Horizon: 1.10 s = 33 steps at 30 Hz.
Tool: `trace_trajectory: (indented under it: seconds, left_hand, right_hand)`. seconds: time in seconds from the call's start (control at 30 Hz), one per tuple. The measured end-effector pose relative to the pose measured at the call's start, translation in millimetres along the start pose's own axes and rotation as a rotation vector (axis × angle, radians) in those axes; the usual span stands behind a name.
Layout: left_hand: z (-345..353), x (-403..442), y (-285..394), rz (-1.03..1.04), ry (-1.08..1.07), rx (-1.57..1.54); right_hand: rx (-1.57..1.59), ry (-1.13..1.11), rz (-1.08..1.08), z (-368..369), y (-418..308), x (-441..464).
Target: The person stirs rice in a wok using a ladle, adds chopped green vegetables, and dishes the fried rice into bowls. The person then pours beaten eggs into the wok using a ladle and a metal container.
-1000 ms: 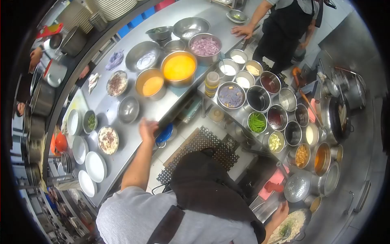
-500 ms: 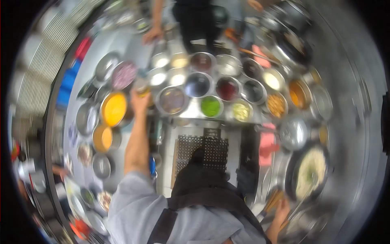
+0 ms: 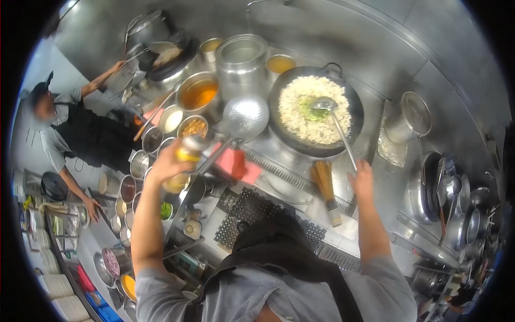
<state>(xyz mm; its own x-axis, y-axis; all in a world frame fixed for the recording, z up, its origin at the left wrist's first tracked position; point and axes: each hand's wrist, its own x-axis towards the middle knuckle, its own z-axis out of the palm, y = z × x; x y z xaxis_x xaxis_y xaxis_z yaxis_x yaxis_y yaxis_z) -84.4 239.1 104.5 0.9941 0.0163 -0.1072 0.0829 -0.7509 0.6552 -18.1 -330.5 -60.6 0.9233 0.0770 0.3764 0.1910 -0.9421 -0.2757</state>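
Clasping a bottle (image 3: 188, 155) upright-ish in closed left hand (image 3: 165, 169), near left of the wok (image 3: 358, 110); gripping the ladle (image 3: 324, 103) by its near end, right hand (image 3: 362, 180) curled round. Already in: rice (image 3: 295, 104), topped with greens (image 3: 309, 109), not yet mixed through.

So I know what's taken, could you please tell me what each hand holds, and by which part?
The left hand grips the bottle around its middle; the right hand holds the ladle by the handle's end.
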Motion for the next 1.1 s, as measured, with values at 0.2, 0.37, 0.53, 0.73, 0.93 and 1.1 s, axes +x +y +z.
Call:
trace_trajectory:
  seconds: [0.2, 0.37, 0.53, 0.73, 0.93, 1.1]
  left_hand:
    - [101, 145, 146, 0.154, -0.205, 0.73]
    - [122, 205, 162, 0.041, -0.241, 0.869]
    - [120, 167, 123, -0.002, -0.202, 0.58]
    - [210, 122, 5, 0.034, 0.118, -0.675]
    - [208, 17, -23, 0.22, 0.561, -0.862]
    - [142, -137, -72, -0.079, 0.826, -0.773]
  right_hand:
    - [0.125, -0.409, 0.258, 2, 34, 29]
    - [0.284, -0.301, 0.29, -39, 29, 3]
    - [0.346, -0.251, 0.29, -83, 35, -37]
    - [0.168, -0.35, 0.248, -93, 42, -69]
    - [0.392, -0.362, 0.503, -77, 20, -103]
    - [0.505, -0.36, 0.513, -69, -70, -68]
